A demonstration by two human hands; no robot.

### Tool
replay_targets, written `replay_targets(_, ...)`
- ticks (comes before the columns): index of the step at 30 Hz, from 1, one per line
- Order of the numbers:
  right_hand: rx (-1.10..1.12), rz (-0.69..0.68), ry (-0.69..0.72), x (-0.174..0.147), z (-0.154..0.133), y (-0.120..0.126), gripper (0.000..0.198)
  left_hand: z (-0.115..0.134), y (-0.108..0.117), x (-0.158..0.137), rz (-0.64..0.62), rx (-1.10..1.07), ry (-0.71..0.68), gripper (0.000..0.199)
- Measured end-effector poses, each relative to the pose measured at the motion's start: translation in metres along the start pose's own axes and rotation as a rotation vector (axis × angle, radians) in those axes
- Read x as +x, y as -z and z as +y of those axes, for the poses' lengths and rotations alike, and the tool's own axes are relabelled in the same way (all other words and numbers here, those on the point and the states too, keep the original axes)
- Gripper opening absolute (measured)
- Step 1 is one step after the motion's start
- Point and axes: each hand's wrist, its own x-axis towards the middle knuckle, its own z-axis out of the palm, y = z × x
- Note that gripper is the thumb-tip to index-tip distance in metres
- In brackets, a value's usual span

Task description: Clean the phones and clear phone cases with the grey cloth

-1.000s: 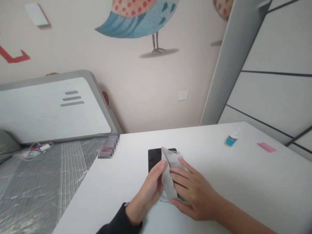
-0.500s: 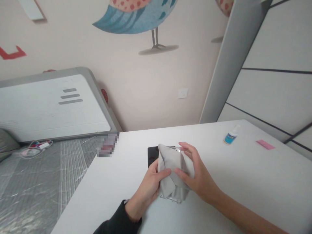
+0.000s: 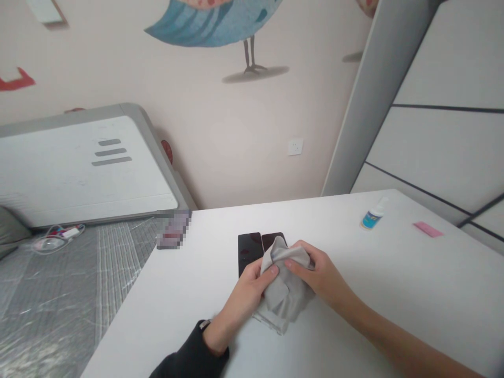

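Note:
A light grey cloth (image 3: 281,294), creased and partly folded, is gripped between my two hands above the white table (image 3: 189,294). At the cloth's left edge, my left hand (image 3: 246,289) pinches it with the thumb on top. My right hand (image 3: 326,275) holds the upper right part, its thumb pressing a fold and its other fingers partly hidden behind. Just beyond the cloth lie two dark, flat, phone-like slabs side by side: the left slab (image 3: 250,248) shows more, while the right slab (image 3: 272,239) is mostly covered. A pale edge shows beneath the cloth's lower end.
On the table's right side are a small white bottle with a blue label (image 3: 372,216) and a flat pink piece (image 3: 428,229). A blurred-out item (image 3: 173,229) lies at the far left corner. Beyond that edge is a plastic-covered mattress (image 3: 79,294).
The cloth has been bunched and its top lowered, uncovering part of the right dark slab. My right hand's fingers have closed in on the cloth. The view has tilted slightly downward.

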Motion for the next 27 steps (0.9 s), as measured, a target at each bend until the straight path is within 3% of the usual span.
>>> replay_targets(5,0.014,-0.024,-0.039,-0.002,-0.005,-0.002,0.026,0.002,0.002,-0.001,-0.005,0.195,-0.038,0.053)
replay_targets(12,0.076,-0.036,-0.006,-0.003,-0.003,0.0,0.018,0.003,0.003,-0.002,-0.11,0.188,-0.038,0.051)
replay_targets(17,0.02,-0.154,0.02,-0.006,-0.006,-0.001,0.014,0.005,0.002,-0.002,-0.118,0.192,-0.029,0.042)
replay_targets(20,0.048,-0.186,0.042,-0.009,-0.007,-0.003,0.02,0.006,0.002,-0.003,-0.096,0.215,-0.05,0.044)
replay_targets(24,0.098,-0.19,0.026,-0.01,-0.006,-0.003,0.038,0.007,0.005,-0.004,0.051,0.264,-0.068,0.051)
replay_targets(27,0.133,-0.155,0.037,-0.009,-0.004,-0.002,0.047,0.007,0.006,-0.003,0.04,0.185,-0.05,0.053)
